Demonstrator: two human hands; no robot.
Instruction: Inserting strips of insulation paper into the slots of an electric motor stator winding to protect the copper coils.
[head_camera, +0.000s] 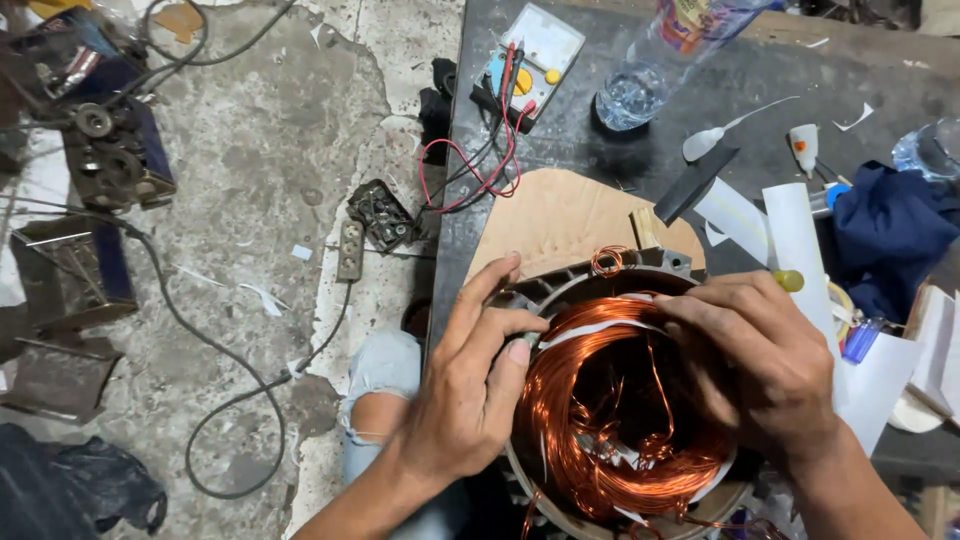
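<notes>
A round metal motor stator (560, 288) filled with copper wire windings (600, 410) sits in front of me on a dark workbench. My left hand (475, 385) grips the stator's left rim, its thumb pressing on the copper coil. My right hand (755, 365) rests on the upper right of the windings, fingers curled over the coil and white insulation paper. A small loop of copper wire (608, 260) sticks up at the stator's far edge. What lies under my right palm is hidden.
A plywood board (560, 215) lies behind the stator. Farther back are a multimeter (530, 55) with red and black leads, a plastic water bottle (650, 70), rolled white paper (795, 240) and a blue cloth (890, 235). On the concrete floor at left lie metal parts (110, 150) and cables.
</notes>
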